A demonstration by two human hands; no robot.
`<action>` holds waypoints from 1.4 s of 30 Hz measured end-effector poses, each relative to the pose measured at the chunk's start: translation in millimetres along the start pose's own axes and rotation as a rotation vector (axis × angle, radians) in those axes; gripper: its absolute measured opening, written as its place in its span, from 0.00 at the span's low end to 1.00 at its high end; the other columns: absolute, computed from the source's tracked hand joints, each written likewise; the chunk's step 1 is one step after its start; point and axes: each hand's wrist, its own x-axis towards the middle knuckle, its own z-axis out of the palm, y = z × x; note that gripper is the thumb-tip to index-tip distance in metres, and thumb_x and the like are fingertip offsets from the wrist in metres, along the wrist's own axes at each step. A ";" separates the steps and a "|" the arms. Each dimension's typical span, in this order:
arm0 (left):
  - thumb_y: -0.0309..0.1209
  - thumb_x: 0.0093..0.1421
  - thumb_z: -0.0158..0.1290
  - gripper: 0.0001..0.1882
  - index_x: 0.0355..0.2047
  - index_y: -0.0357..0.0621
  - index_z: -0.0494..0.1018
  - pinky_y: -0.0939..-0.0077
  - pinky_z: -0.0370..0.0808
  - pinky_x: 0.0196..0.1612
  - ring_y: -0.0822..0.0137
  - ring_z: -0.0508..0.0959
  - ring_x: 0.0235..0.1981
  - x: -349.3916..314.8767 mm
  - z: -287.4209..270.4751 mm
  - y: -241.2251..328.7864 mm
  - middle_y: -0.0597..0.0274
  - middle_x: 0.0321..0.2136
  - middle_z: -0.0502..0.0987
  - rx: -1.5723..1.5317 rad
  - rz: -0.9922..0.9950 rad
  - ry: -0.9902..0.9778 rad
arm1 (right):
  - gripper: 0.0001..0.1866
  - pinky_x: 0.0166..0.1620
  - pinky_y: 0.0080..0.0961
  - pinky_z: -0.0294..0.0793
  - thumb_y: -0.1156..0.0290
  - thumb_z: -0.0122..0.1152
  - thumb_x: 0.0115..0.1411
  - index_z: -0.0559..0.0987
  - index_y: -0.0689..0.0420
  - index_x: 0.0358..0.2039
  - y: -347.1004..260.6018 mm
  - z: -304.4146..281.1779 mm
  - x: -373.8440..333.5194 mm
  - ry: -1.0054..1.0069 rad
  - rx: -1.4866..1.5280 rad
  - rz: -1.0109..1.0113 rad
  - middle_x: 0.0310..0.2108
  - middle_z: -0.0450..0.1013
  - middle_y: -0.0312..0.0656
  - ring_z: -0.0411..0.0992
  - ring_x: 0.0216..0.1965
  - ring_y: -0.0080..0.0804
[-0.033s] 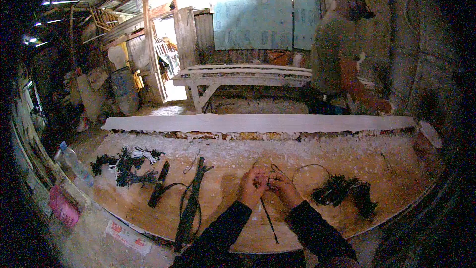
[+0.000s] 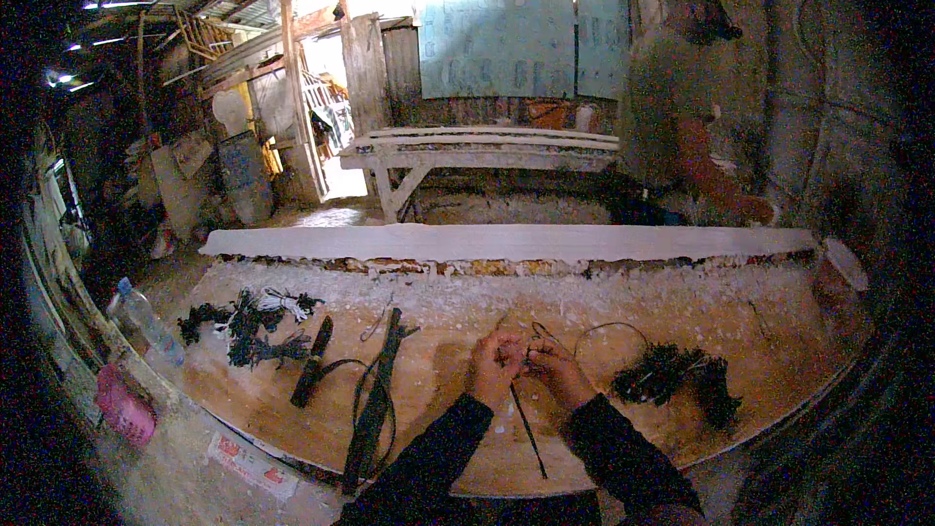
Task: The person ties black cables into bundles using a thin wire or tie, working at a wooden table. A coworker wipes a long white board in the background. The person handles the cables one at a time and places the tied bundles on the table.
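Close together over the middle of the wooden table, my left hand (image 2: 495,362) and my right hand (image 2: 557,370) both pinch a thin dark cord (image 2: 529,433). One end hangs below them toward the table's near edge. A small loop rises above the right fingertips, and a thin strand (image 2: 609,324) curves off to the right; whether it joins the held cord I cannot tell. Fingers hide the part being gripped. To the right lies a bundle of black cords (image 2: 672,377). Left of my hands rest a long dark stick (image 2: 375,409) with a strap beside it and a short dark piece (image 2: 312,362).
More black cord bundles (image 2: 255,331), with some white strands, lie at the table's left. A long whitish board (image 2: 506,242) spans the far edge. A plastic bottle (image 2: 144,321) and pink item (image 2: 127,404) are at left, a tub (image 2: 842,268) at right. Another person (image 2: 682,107) stands beyond.
The other person has shifted slightly to the right. My hands and the cord look the same.
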 end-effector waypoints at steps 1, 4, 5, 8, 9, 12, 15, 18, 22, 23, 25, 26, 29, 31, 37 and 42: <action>0.26 0.48 0.54 0.13 0.35 0.40 0.69 0.73 0.71 0.31 0.64 0.74 0.27 0.5 -0.1 -2.4 0.58 0.26 0.72 -0.082 -0.055 0.013 | 0.05 0.43 0.26 0.66 0.72 0.50 0.54 0.71 0.55 0.32 -1.4 0.1 -0.9 0.003 0.007 0.016 0.33 0.70 0.35 0.68 0.37 0.28; 0.28 0.48 0.55 0.08 0.29 0.39 0.72 0.75 0.71 0.30 0.67 0.74 0.27 2.8 -3.6 -9.6 0.60 0.24 0.72 0.279 0.096 0.038 | 0.04 0.42 0.25 0.66 0.73 0.50 0.54 0.71 0.55 0.32 -2.2 1.3 -0.6 -0.006 0.025 0.019 0.33 0.70 0.35 0.68 0.35 0.27; 0.28 0.49 0.54 0.07 0.29 0.39 0.72 0.76 0.72 0.30 0.67 0.74 0.26 7.0 -2.9 -11.9 0.60 0.24 0.72 0.259 0.107 0.042 | 0.04 0.42 0.25 0.66 0.73 0.50 0.54 0.71 0.55 0.31 -2.8 1.3 2.2 -0.014 0.033 0.000 0.32 0.70 0.35 0.68 0.35 0.27; 0.28 0.50 0.53 0.06 0.28 0.39 0.72 0.79 0.72 0.29 0.70 0.74 0.26 5.4 0.0 -17.3 0.60 0.25 0.72 0.163 0.052 0.048 | 0.04 0.41 0.25 0.68 0.75 0.52 0.53 0.71 0.56 0.31 1.5 0.3 3.8 0.015 0.050 -0.062 0.33 0.70 0.36 0.69 0.34 0.27; 0.28 0.51 0.53 0.06 0.29 0.39 0.72 0.79 0.72 0.29 0.70 0.74 0.26 5.0 1.8 -18.8 0.60 0.25 0.73 0.108 0.004 0.046 | 0.04 0.41 0.26 0.69 0.75 0.52 0.53 0.71 0.56 0.31 2.4 -0.8 4.9 0.014 0.019 -0.072 0.32 0.70 0.37 0.69 0.34 0.27; 0.28 0.51 0.53 0.06 0.29 0.39 0.72 0.80 0.72 0.30 0.71 0.74 0.25 5.8 4.0 -22.6 0.60 0.26 0.74 -0.051 -0.142 0.012 | 0.05 0.41 0.26 0.70 0.75 0.54 0.53 0.71 0.58 0.31 4.6 -3.7 8.2 0.046 -0.058 -0.091 0.32 0.70 0.37 0.70 0.33 0.27; 0.28 0.52 0.53 0.06 0.29 0.39 0.72 0.80 0.72 0.30 0.72 0.74 0.24 7.1 3.8 -23.0 0.60 0.25 0.74 -0.084 -0.105 -0.006 | 0.05 0.40 0.26 0.71 0.74 0.55 0.52 0.72 0.59 0.30 5.4 -4.9 7.9 0.113 -0.081 -0.085 0.30 0.71 0.38 0.70 0.33 0.27; 0.27 0.52 0.52 0.05 0.29 0.39 0.72 0.80 0.71 0.30 0.73 0.74 0.24 5.3 2.7 -20.8 0.62 0.24 0.74 -0.108 -0.084 -0.017 | 0.05 0.40 0.26 0.71 0.73 0.55 0.52 0.72 0.60 0.30 4.2 -5.4 7.1 0.058 -0.125 -0.121 0.29 0.71 0.38 0.70 0.32 0.27; 0.27 0.52 0.52 0.05 0.30 0.39 0.72 0.81 0.71 0.29 0.73 0.74 0.24 3.5 2.2 -20.4 0.63 0.23 0.74 0.001 -0.066 -0.003 | 0.05 0.39 0.25 0.71 0.74 0.55 0.52 0.73 0.61 0.30 1.5 -5.1 8.5 0.018 -0.120 -0.139 0.29 0.72 0.39 0.70 0.31 0.28; 0.27 0.52 0.52 0.06 0.30 0.39 0.72 0.81 0.71 0.29 0.73 0.74 0.24 3.3 2.3 -21.3 0.63 0.23 0.74 -0.043 -0.097 0.001 | 0.05 0.39 0.25 0.71 0.74 0.55 0.52 0.73 0.61 0.30 0.9 -5.0 8.4 0.020 -0.086 -0.121 0.29 0.72 0.39 0.71 0.31 0.28; 0.26 0.51 0.52 0.06 0.30 0.39 0.72 0.81 0.70 0.29 0.73 0.74 0.24 4.2 2.9 -23.9 0.64 0.23 0.74 -0.131 -0.159 0.014 | 0.05 0.38 0.25 0.71 0.74 0.55 0.52 0.73 0.61 0.30 -0.9 -4.2 7.6 0.033 -0.096 -0.123 0.29 0.72 0.39 0.71 0.31 0.28; 0.26 0.51 0.53 0.06 0.30 0.39 0.73 0.81 0.70 0.29 0.73 0.74 0.25 5.0 2.2 -25.0 0.63 0.24 0.74 -0.097 -0.149 -0.010 | 0.05 0.38 0.25 0.71 0.74 0.55 0.53 0.73 0.61 0.30 -2.1 -3.4 6.7 0.037 -0.102 -0.126 0.29 0.72 0.38 0.71 0.31 0.28; 0.27 0.51 0.53 0.06 0.29 0.39 0.73 0.82 0.71 0.30 0.74 0.74 0.25 6.9 -0.3 -24.9 0.63 0.25 0.75 -0.029 -0.113 -0.046 | 0.05 0.38 0.27 0.71 0.74 0.54 0.53 0.73 0.61 0.30 -6.0 1.2 3.3 0.011 -0.123 -0.166 0.29 0.72 0.39 0.71 0.31 0.29; 0.27 0.51 0.53 0.07 0.30 0.39 0.73 0.81 0.71 0.30 0.74 0.74 0.26 5.7 -0.7 -21.0 0.62 0.26 0.75 -0.031 -0.097 -0.028 | 0.05 0.38 0.27 0.72 0.74 0.55 0.52 0.73 0.61 0.30 -8.9 4.8 1.0 0.079 -0.136 -0.142 0.29 0.72 0.39 0.71 0.31 0.29; 0.28 0.50 0.54 0.10 0.33 0.38 0.73 0.81 0.71 0.32 0.73 0.74 0.26 5.9 -1.6 -12.1 0.62 0.27 0.75 -0.199 -0.128 -0.102 | 0.06 0.37 0.28 0.72 0.74 0.57 0.50 0.74 0.60 0.29 -16.7 4.0 -1.5 0.068 -0.063 -0.085 0.29 0.73 0.39 0.71 0.31 0.30; 0.25 0.48 0.55 0.10 0.33 0.40 0.74 0.80 0.71 0.34 0.72 0.74 0.29 7.1 -2.5 -30.0 0.62 0.28 0.75 -0.045 -0.026 -0.100 | 0.05 0.37 0.29 0.72 0.74 0.57 0.50 0.74 0.60 0.29 -11.5 -7.3 3.9 0.031 -0.089 -0.044 0.29 0.73 0.40 0.72 0.30 0.31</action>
